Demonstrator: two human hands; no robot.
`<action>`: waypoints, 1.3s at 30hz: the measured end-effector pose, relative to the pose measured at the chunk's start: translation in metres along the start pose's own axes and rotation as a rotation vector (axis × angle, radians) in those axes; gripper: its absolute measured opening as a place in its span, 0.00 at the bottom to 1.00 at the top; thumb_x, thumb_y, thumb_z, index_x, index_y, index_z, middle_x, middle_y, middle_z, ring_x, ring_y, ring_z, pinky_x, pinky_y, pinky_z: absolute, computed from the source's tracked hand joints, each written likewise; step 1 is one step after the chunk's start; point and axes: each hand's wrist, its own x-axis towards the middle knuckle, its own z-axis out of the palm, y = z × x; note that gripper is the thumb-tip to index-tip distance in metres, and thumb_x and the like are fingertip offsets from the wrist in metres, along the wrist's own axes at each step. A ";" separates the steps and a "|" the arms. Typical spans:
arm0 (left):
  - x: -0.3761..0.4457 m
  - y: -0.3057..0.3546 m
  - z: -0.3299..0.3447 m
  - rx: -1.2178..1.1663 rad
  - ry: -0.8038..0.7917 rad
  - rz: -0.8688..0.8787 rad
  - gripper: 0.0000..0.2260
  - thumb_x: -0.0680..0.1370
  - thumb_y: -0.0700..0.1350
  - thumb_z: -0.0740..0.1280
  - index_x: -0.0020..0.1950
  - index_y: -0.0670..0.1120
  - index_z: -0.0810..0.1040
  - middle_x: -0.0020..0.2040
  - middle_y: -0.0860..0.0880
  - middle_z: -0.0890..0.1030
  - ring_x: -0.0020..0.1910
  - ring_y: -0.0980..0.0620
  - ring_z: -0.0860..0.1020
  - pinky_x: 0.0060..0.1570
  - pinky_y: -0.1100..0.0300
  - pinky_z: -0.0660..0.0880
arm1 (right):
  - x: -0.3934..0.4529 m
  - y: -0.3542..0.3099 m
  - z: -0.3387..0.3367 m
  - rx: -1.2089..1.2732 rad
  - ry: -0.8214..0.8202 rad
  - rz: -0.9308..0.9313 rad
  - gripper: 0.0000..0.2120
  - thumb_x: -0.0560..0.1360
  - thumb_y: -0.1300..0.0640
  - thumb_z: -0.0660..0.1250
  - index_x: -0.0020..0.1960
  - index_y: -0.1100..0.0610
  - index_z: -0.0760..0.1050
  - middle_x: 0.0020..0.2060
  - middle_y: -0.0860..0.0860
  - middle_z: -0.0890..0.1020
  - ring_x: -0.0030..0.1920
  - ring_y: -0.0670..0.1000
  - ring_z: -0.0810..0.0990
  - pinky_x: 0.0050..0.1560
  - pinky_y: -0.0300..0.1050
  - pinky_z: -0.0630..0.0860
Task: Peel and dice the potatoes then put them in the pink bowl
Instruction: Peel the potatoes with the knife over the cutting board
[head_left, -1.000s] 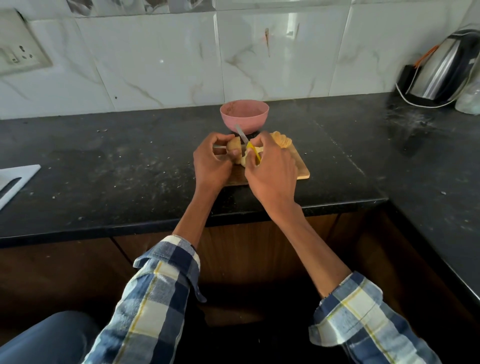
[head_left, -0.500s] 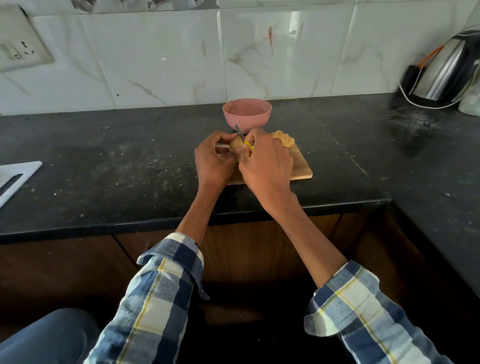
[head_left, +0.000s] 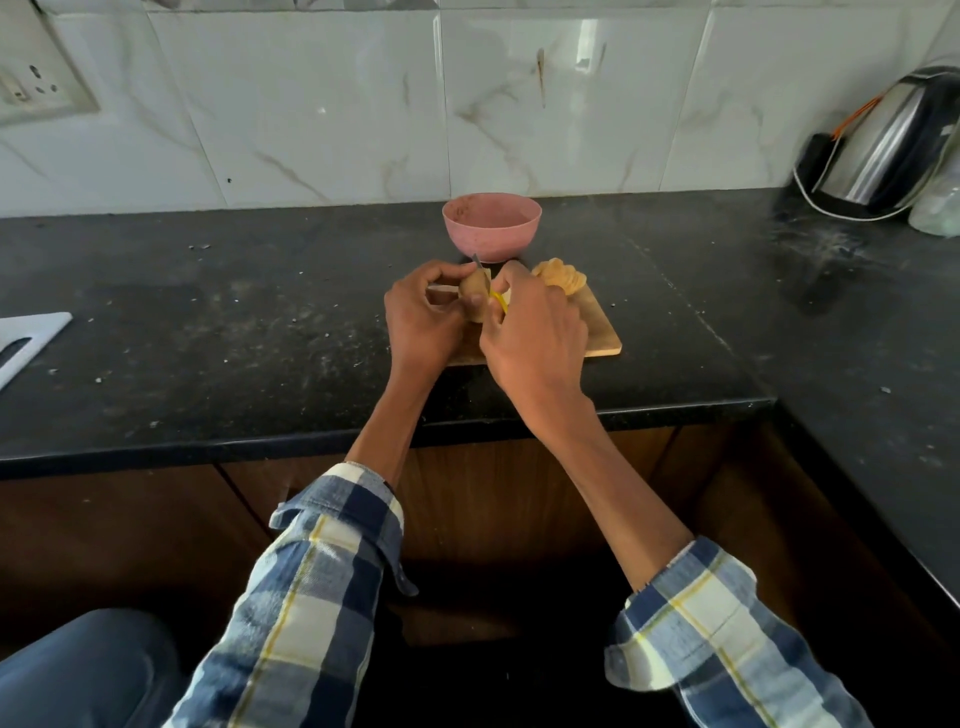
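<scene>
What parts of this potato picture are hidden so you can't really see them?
Head view only:
- Peeler: the right hand covers its handle, only a yellow bit and a blade tip show.
- Potato: mostly hidden between the left hand and the right; how much skin is left is unclear.
- Cutting board: its near left part lies under both hands.
- Pink bowl: its bottom is too shaded to tell what it holds.
- Kettle: cut off by the right edge.

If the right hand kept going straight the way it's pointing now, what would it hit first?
Most likely the potato, which the left hand holds right against the right hand. Beyond it stands the pink bowl, though depth is hard to judge from this view.
</scene>
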 end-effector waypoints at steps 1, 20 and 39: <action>0.000 0.000 0.000 -0.002 -0.005 -0.006 0.13 0.74 0.36 0.76 0.56 0.49 0.87 0.49 0.58 0.86 0.47 0.63 0.83 0.45 0.71 0.78 | -0.003 0.001 0.000 -0.008 0.010 -0.005 0.06 0.81 0.54 0.69 0.56 0.51 0.75 0.46 0.50 0.83 0.48 0.54 0.83 0.43 0.50 0.77; -0.004 0.007 -0.001 0.003 -0.012 -0.006 0.12 0.75 0.36 0.75 0.57 0.47 0.86 0.48 0.56 0.86 0.46 0.64 0.82 0.45 0.69 0.79 | -0.004 -0.003 0.004 0.071 -0.037 0.041 0.06 0.80 0.56 0.68 0.56 0.52 0.75 0.47 0.53 0.83 0.49 0.58 0.83 0.46 0.57 0.79; -0.003 0.007 -0.001 0.024 0.012 -0.030 0.14 0.74 0.32 0.74 0.58 0.45 0.86 0.49 0.53 0.86 0.47 0.64 0.83 0.46 0.70 0.79 | -0.015 0.001 0.018 0.094 -0.081 0.085 0.07 0.80 0.56 0.67 0.58 0.52 0.76 0.49 0.53 0.84 0.53 0.58 0.83 0.45 0.50 0.70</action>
